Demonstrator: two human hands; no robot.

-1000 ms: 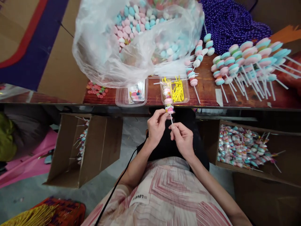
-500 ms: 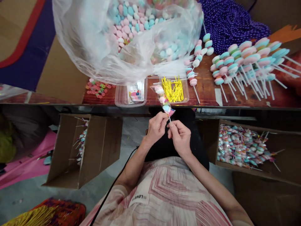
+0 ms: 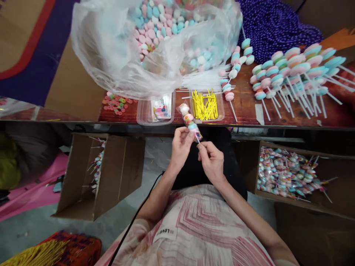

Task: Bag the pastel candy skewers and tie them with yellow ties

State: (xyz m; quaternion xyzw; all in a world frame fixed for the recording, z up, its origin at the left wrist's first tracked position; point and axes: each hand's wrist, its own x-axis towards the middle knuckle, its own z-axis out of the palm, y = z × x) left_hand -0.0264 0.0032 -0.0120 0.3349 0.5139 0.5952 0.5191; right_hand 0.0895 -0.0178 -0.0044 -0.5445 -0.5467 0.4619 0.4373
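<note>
A candy skewer (image 3: 188, 119) of pastel pieces in a clear wrapper tilts up over the table's front edge. My right hand (image 3: 212, 159) pinches its white stick just under the wrapper. Closed against the wrapper's lower end is my left hand (image 3: 181, 146), thumb and fingers on its left side. Just beyond, a clear tub (image 3: 222, 117) holds yellow twist ties (image 3: 205, 105). Left of it stands another clear tub (image 3: 141, 117) with small printed cards (image 3: 161, 109) inside.
A big plastic bag (image 3: 100, 62) of pastel candies covers the table's back. Unwrapped candy skewers (image 3: 294, 70) lie to the right, near purple beads (image 3: 277, 29). Red gummy rings (image 3: 118, 103) sit at left. Cardboard boxes with wrapped skewers flank my lap, left box (image 3: 119, 177), right box (image 3: 341, 177).
The wrapped skewer has tilted and dropped slightly, turning in my fingers. My left hand has shifted up along the wrapper, its fingers repositioned. My right hand stays on the stick.
</note>
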